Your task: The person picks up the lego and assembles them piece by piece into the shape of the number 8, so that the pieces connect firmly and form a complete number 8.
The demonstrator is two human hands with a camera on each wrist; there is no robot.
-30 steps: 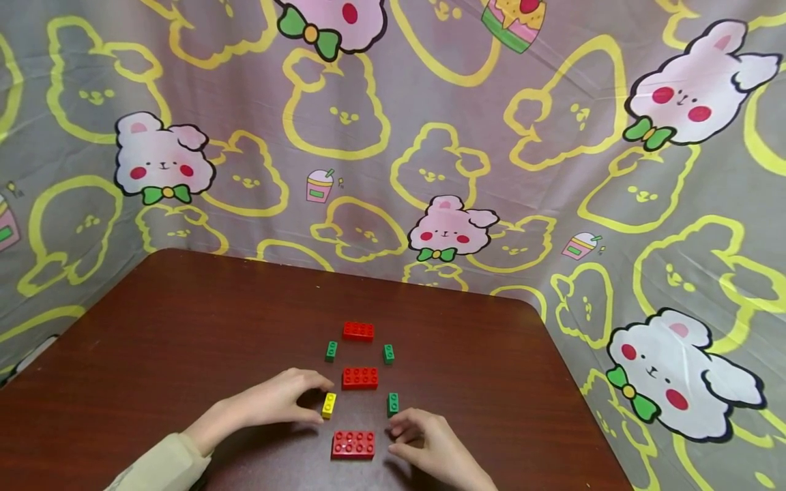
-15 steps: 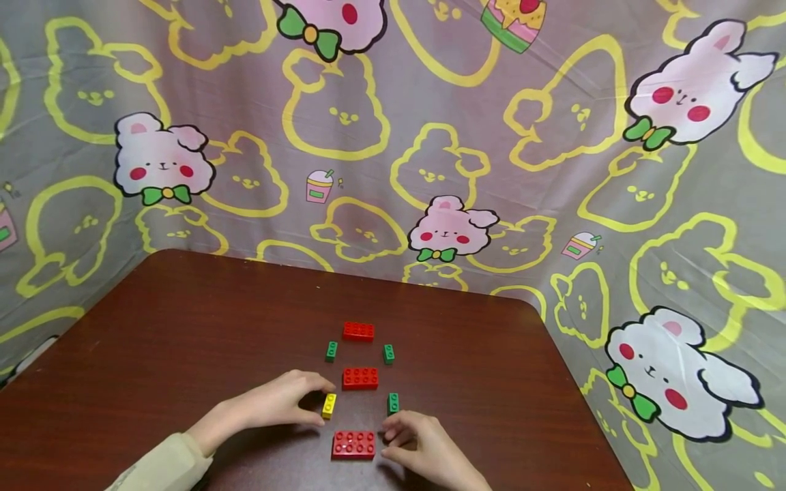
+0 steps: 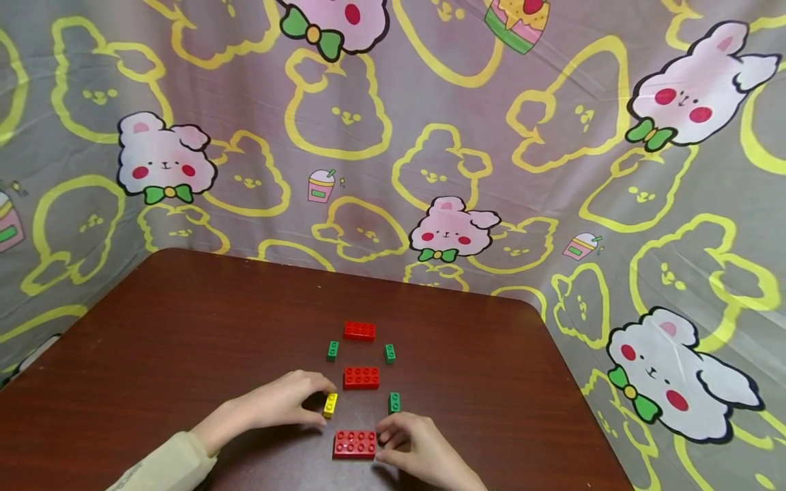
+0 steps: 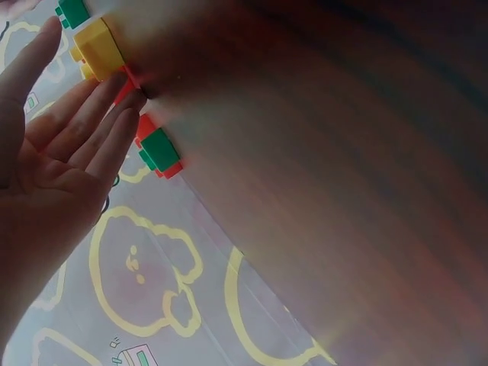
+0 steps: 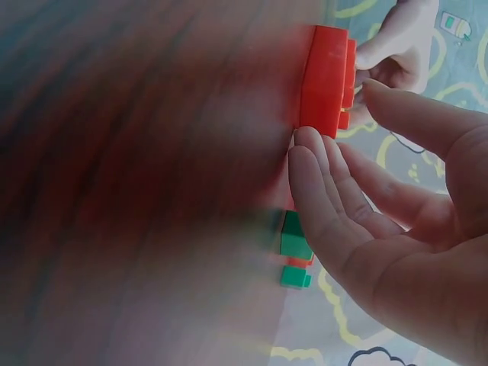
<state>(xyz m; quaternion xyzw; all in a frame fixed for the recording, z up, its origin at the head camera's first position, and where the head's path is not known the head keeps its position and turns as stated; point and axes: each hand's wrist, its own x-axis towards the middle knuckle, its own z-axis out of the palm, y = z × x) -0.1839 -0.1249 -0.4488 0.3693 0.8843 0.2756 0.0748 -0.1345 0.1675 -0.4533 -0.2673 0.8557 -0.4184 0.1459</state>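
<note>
Well in from the surface's [image 3: 215, 327] far edge, the left hand [image 3: 285, 399] spreads beside the yellow brick [image 3: 330, 407], while the right hand [image 3: 420, 447], loose-fingered beside the nearest red brick [image 3: 354, 444], could skew it by pinching hastily.

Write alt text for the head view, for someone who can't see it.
A person's left hand is by a yellow two-stud plastic brick and their right hand by the nearest of three red eight-stud plastic bricks lined up on a dark brown table. Three green two-stud plastic bricks lie farther back; behind hangs grey rabbit-print fabric.
</note>
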